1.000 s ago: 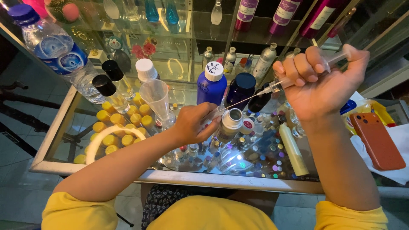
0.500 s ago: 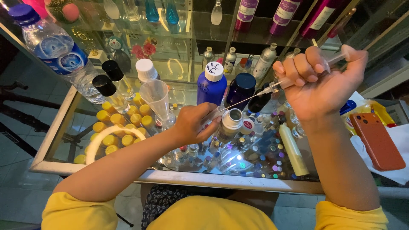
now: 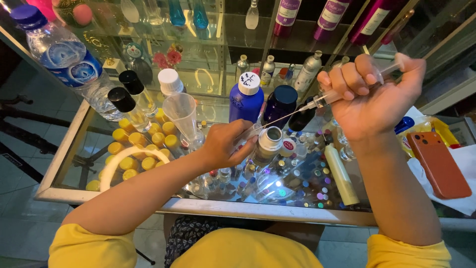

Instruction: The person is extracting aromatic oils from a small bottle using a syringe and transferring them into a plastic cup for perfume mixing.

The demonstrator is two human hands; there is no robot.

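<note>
A glass table carries everything. At its far left corner a water bottle lies tilted; a red phone lies at the right edge. Near the middle stand a blue bottle with a white cap and a clear funnel; yellow caps cluster toward the left edge. The right hand is fisted tight around a syringe, thumb on the plunger, above the table. The left hand pinches a small vial at mid-table, where the needle tip meets it.
</note>
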